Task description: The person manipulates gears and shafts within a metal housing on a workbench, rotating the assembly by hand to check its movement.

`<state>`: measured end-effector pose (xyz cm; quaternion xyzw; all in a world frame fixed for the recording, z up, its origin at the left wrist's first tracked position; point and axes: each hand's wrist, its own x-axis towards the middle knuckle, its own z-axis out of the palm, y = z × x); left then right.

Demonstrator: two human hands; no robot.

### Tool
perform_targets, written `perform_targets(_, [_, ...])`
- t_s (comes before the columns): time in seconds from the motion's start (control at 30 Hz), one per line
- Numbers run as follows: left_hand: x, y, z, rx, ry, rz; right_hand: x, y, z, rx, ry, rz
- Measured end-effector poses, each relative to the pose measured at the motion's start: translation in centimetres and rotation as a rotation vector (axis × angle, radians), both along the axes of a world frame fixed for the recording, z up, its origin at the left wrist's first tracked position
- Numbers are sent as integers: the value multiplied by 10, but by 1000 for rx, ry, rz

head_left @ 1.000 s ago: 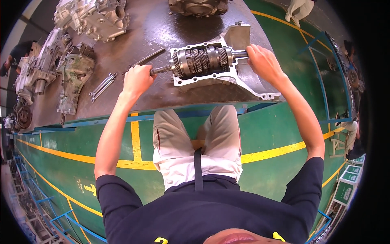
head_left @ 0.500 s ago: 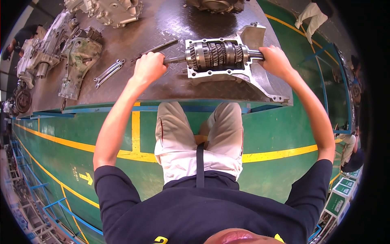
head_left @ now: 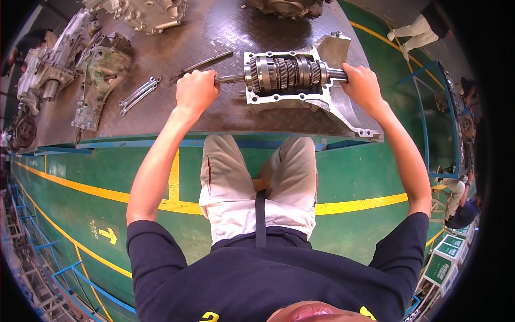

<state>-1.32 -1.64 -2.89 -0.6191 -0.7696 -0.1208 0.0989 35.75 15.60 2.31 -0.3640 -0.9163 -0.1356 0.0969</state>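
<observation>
A gear shaft [head_left: 287, 74] with several toothed gears lies across an open silver gearbox housing [head_left: 284, 99] on the metal workbench. My left hand [head_left: 196, 91] is closed round the thin splined end of this shaft, left of the housing. Round the thicker right end my right hand [head_left: 362, 83] is closed, above the housing's flared bell part [head_left: 351, 110]. The gears sit within the housing's rim; how the shaft rests underneath is hidden.
Several wrenches [head_left: 138, 95] and a dark rod [head_left: 206, 63] lie left of my left hand. Worn gearbox casings [head_left: 103, 75] stand at the bench's left, more castings [head_left: 147, 13] along its far side. People in pale trousers [head_left: 416, 33] are off to the right.
Both hands keep their hold on the gear shaft, which stays in the housing. The view has shifted slightly; a person at the far right has changed leg position.
</observation>
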Motion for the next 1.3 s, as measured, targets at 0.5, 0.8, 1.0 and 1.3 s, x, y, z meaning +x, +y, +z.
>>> perform_targets(0.5, [0, 0, -13, 89, 62, -7, 3, 0, 8, -118, 56, 41])
perform_targets(0.8, [-2, 1, -24, 240, 73, -67, 4, 1, -1, -47, 35, -9])
perform_targets(1.0, [-4, -1, -22, 272, 92, -98, 1, 1, 8, -88, 2, 44])
perform_targets(1.3, [-3, 0, -26, 300, 105, -90, 5, 2, -3, -35, 36, 24])
